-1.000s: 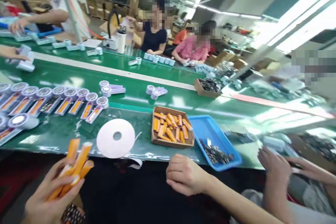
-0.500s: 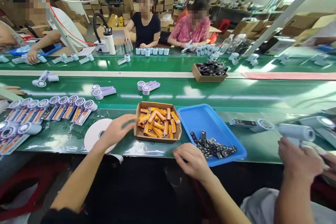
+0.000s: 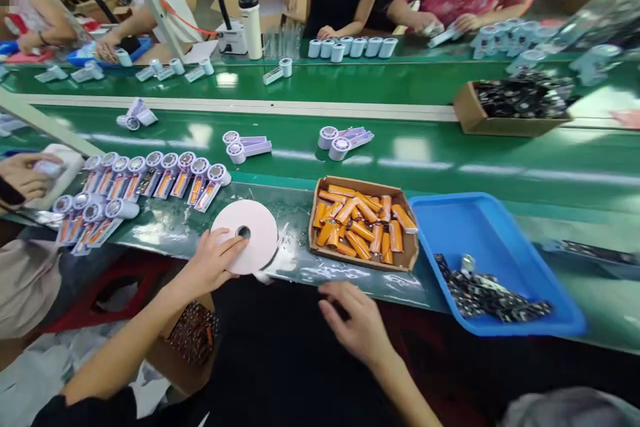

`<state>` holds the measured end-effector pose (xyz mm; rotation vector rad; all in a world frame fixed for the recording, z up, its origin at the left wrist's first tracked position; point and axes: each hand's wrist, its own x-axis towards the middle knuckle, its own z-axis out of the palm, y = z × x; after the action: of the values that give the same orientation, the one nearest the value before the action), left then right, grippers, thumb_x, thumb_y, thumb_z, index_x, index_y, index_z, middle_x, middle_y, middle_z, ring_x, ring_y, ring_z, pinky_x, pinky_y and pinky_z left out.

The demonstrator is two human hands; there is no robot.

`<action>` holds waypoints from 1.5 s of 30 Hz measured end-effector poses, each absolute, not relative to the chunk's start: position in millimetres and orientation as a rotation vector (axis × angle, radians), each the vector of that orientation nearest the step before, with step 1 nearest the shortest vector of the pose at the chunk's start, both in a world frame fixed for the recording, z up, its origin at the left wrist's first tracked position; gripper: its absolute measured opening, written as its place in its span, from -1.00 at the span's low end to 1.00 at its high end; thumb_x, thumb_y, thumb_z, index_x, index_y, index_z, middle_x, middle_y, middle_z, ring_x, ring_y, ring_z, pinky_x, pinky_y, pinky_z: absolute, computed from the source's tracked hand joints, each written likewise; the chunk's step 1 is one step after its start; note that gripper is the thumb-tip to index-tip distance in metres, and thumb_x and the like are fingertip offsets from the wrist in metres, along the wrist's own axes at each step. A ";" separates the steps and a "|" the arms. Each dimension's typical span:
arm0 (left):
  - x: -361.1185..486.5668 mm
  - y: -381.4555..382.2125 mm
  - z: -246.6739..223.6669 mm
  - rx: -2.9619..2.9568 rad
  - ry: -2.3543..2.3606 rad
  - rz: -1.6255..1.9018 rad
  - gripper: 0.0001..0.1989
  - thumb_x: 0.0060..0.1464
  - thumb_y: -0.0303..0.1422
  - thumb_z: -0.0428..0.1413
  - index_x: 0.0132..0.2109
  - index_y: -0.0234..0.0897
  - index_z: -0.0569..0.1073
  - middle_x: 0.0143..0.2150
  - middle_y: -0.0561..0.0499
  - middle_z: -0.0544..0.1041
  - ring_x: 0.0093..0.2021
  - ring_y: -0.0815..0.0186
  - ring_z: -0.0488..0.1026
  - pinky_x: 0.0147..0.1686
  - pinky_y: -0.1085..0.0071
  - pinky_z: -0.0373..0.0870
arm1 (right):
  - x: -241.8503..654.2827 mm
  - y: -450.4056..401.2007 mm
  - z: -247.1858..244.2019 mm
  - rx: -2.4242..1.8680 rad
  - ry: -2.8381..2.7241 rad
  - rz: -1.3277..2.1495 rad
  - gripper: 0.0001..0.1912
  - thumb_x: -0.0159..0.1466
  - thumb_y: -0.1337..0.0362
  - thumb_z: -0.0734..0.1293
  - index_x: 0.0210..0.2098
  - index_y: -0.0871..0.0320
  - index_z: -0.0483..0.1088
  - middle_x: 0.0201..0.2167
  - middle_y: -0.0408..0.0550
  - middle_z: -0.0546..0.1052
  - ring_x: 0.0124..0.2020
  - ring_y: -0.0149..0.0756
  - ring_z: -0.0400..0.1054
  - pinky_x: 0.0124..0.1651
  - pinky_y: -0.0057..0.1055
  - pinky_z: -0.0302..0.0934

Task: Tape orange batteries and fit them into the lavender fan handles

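Note:
My left hand [image 3: 216,257] rests on the left side of a flat white roll [image 3: 260,230], its fingers stretched across the top towards the centre hole and its thumb at the near edge. My right hand [image 3: 356,321] hovers at the bench's front edge, below a cardboard box [image 3: 414,259] of orange-wrapped cylindrical batteries [image 3: 361,227]. Its fingers are loosely bent, thumb apart, with nothing visible in them. Right of the box, a blue tray [image 3: 470,210] contains small dark parts [image 3: 493,297]. Pale fan-like housings [image 3: 186,170] with orange batteries stand in rows at the left.
Paired pale housings [image 3: 345,140] lie on the green belt [image 3: 295,167]. A carton of black parts [image 3: 505,121] stands at the far right. Co-workers sit across the belt; another person's hand [image 3: 25,177] is at the left. A box of small brown parts [image 3: 193,337] sits below the bench.
The view has turned left and down. My left hand has gone from beside the battery box to the white roll. My right hand has shifted left, away from the blue tray.

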<state>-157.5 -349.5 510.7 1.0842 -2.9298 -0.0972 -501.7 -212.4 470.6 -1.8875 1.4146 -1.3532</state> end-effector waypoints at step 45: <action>-249.2 -359.7 552.3 0.875 -2.683 0.473 -0.36 0.27 -0.57 0.25 0.40 0.02 0.43 0.14 0.16 0.65 0.05 0.07 0.31 0.48 -0.14 0.01 | -557.0 -331.6 531.0 -1.242 1.338 -1.270 -0.40 0.08 -0.14 0.67 -0.11 0.19 0.65 -0.48 -0.09 0.59 -0.44 -0.30 0.54 -0.28 -0.45 0.53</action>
<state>-249.2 -359.7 552.3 0.8751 -2.6835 0.4727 -557.0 -331.6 531.0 -1.2417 1.3379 -1.2702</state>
